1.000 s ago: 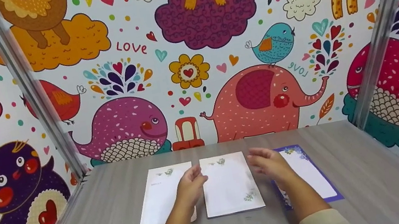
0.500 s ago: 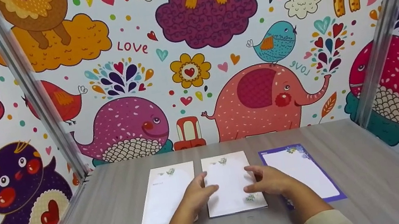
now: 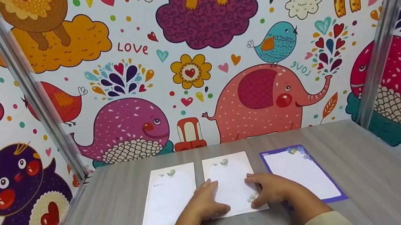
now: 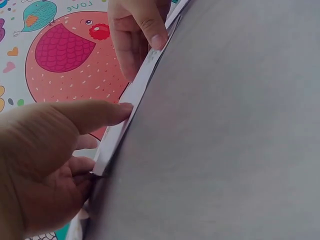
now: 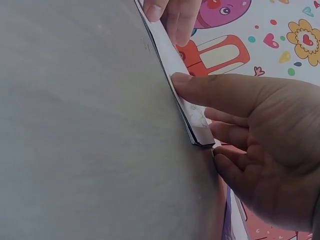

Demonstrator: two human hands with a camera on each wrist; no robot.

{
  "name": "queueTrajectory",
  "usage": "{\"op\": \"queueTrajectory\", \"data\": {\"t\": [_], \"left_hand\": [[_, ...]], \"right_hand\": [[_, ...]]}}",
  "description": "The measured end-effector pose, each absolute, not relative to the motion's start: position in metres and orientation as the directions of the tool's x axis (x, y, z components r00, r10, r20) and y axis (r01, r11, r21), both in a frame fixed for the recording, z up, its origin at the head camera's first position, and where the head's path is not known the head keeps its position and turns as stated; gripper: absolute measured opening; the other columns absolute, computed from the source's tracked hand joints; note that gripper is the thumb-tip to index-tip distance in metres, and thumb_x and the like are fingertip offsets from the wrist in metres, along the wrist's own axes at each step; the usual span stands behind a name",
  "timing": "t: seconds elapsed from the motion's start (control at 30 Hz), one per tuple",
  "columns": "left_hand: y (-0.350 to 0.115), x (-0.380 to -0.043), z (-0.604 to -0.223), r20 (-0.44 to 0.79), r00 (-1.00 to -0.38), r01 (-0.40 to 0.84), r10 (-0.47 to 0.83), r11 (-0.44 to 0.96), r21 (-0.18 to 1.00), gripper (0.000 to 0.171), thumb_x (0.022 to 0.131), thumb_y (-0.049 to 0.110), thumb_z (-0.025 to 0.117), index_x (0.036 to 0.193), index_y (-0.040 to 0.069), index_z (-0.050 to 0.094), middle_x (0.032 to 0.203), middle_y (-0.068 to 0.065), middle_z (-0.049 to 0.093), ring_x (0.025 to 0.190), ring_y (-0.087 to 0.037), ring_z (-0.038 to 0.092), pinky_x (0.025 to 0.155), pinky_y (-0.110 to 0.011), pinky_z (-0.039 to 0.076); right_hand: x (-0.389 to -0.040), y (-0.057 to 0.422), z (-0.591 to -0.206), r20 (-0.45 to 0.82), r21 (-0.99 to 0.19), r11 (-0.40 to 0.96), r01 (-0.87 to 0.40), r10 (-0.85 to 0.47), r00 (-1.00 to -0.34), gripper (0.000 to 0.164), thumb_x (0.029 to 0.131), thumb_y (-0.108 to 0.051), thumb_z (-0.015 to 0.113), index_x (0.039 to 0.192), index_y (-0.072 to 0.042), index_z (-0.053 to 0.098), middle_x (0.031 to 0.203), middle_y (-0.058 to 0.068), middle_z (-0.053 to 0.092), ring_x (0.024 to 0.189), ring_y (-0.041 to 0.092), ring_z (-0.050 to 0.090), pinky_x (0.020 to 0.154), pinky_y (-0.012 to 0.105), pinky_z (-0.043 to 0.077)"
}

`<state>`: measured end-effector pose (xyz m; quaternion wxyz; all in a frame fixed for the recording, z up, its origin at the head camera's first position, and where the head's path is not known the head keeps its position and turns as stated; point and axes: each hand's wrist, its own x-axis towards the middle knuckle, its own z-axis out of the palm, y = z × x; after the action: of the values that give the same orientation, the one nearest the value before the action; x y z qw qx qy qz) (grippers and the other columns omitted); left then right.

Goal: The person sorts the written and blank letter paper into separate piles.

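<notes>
A stack of white writing paper [image 3: 232,184] with green leaf prints lies in the middle of the table in the head view. My left hand [image 3: 207,204] holds its left side, thumb on top near the front edge, fingers along the side. Opposite it, my right hand [image 3: 275,188] grips the right side in the same manner. The right wrist view shows my right thumb [image 5: 192,82] on the top sheet and the stack's layered front edge [image 5: 185,107]. In the left wrist view, my left thumb [image 4: 110,112] presses near the edge, with the fingertips at the stack's corner.
To the left lies another white sheet [image 3: 168,198] with a leaf print. A purple-bordered sheet [image 3: 302,172] lies at the right, partly behind my right hand. A cartoon-printed wall [image 3: 216,57] and metal posts [image 3: 41,97] enclose the grey table [image 3: 111,207].
Both hands have come inward and down onto the middle stack, then nearer its front edge. Thumbs now rest on top with fingers at the sides. The papers have stayed in place.
</notes>
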<state>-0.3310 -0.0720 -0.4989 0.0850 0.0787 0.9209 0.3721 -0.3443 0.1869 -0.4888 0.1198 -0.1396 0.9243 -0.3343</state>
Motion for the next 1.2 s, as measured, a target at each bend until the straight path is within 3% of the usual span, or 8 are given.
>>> {"op": "queueTrajectory", "data": {"t": [0.2,0.43,0.73,0.93,1.2], "left_hand": [[-0.0677,-0.3307,-0.4978,-0.085,-0.981,0.071,0.176,0.727,0.683,0.088,0.079,0.029,0.092,0.156,0.009,0.054,0.169,-0.017,0.045,0.161,-0.041,0.035,0.131,-0.063,0.029],[-0.0638,-0.3279,-0.4946,-0.049,-0.992,0.054,0.117,0.738,0.672,0.077,0.082,0.024,0.092,0.15,0.007,0.06,0.156,-0.018,0.059,0.151,-0.041,0.049,0.127,-0.061,0.037],[-0.0644,-0.3265,-0.493,0.017,-0.998,0.062,0.066,0.77,0.635,0.068,0.081,0.026,0.093,0.14,0.007,0.067,0.14,-0.014,0.07,0.133,-0.035,0.059,0.119,-0.055,0.049],[-0.0659,-0.328,-0.4944,0.051,-0.997,0.083,0.066,0.782,0.618,0.064,0.078,0.027,0.094,0.133,0.004,0.071,0.132,-0.016,0.073,0.128,-0.036,0.061,0.116,-0.055,0.051],[-0.0656,-0.3319,-0.496,-0.009,-1.0,0.003,0.012,0.734,0.679,0.058,0.09,0.04,0.085,0.134,0.005,0.072,0.136,-0.016,0.071,0.137,-0.037,0.061,0.121,-0.058,0.047]], "right_hand": [[-0.3442,0.1844,-0.4885,-0.105,-0.63,0.76,-0.159,-0.287,-0.952,0.079,0.072,-0.025,0.099,0.145,-0.023,0.068,0.157,0.008,0.061,0.152,0.042,0.049,0.126,0.068,0.034],[-0.3456,0.1838,-0.4917,-0.003,-0.621,0.754,-0.215,-0.277,-0.961,0.066,0.073,-0.018,0.098,0.135,-0.013,0.075,0.137,0.014,0.073,0.127,0.036,0.067,0.117,0.064,0.047],[-0.3472,0.1831,-0.4915,0.076,-0.604,0.747,-0.28,-0.295,-0.952,0.055,0.074,-0.013,0.097,0.126,-0.009,0.078,0.127,0.014,0.078,0.118,0.031,0.071,0.113,0.061,0.052],[-0.3474,0.1817,-0.4915,0.079,-0.599,0.753,-0.273,-0.285,-0.955,0.051,0.075,-0.011,0.094,0.123,-0.007,0.08,0.123,0.013,0.079,0.112,0.027,0.072,0.109,0.059,0.055],[-0.3486,0.1804,-0.4878,0.042,-0.678,0.714,-0.174,-0.199,-0.979,0.041,0.089,-0.034,0.086,0.122,-0.01,0.081,0.114,0.005,0.08,0.1,0.018,0.071,0.102,0.051,0.061]]}}
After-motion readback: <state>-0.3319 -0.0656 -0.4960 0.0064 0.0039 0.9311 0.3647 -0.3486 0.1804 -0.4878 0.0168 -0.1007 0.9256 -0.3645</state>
